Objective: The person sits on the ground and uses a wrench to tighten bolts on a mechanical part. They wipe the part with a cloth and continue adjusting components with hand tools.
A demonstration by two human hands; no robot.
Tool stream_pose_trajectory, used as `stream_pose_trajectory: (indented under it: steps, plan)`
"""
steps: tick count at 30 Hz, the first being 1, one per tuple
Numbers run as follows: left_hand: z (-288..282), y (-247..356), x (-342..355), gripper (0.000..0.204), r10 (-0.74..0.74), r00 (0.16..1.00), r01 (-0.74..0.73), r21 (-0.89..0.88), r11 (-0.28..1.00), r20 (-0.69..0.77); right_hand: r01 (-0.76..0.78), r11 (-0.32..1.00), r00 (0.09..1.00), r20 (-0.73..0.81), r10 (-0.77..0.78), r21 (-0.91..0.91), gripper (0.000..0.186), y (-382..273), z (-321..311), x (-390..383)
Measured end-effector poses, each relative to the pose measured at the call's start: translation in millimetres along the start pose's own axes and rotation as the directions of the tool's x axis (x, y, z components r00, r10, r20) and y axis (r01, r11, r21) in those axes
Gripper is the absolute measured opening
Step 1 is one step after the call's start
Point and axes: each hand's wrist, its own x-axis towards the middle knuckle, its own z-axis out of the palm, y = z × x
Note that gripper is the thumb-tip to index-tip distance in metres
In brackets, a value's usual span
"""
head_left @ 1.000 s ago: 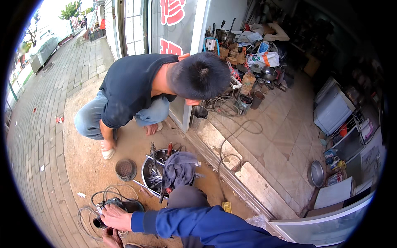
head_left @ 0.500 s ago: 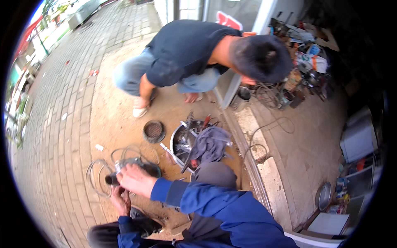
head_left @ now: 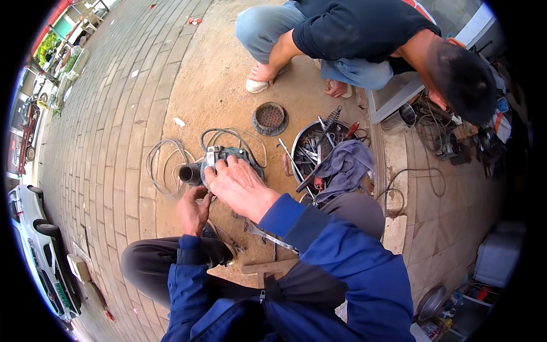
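On the ground before me lies a greenish-grey pump (head_left: pixel 229 153) with a dark round pipe outlet (head_left: pixel 190 174) facing left. Across its top rests my right hand (head_left: pixel 239 185), fingers bent over its near side and gripping it. My left hand (head_left: pixel 194 211) is closed just below the outlet, fingertips pinched at the pump's lower edge. A small dark piece seems to be between them, too hidden to name. A cable (head_left: pixel 162 165) lies coiled left of the pump. A spanner (head_left: pixel 268 235) lies on the ground near my right forearm.
A round basin (head_left: pixel 294 149) of tools stands at right, a grey-purple cloth (head_left: pixel 345 171) over its edge. Beyond the pump sits a round rusty strainer (head_left: pixel 270 117). Another person (head_left: pixel 364 34) squats at the far side. A raised door sill (head_left: pixel 394 188) runs along the right.
My view has swung down and left, so the scene sits farther right and higher. Both hands stay at the pump; my right hand still lies over its top.
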Motion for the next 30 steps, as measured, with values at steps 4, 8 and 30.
stream_pose_trajectory:
  steps: [4, 8, 30]
  plan:
    - [-3, 0, 5, 0.016, -0.075, 0.997, 0.075, -0.007, 0.997, 0.019, -0.001, 1.000, 1.000, -0.006, 0.001, -0.001, 0.035, 1, 0, 2]
    - [-5, 12, 5, 0.021, 0.037, 0.999, -0.038, 0.052, 0.998, 0.020, -0.003, 1.000, 1.000, 0.021, 0.003, -0.009, 0.038, 2, 1, 3]
    - [-69, 57, -13, 0.052, 0.041, 0.996, -0.033, 0.097, 0.995, -0.076, -0.067, 0.919, 0.980, -0.145, 0.133, 0.390, 0.025, 40, -45, 19]
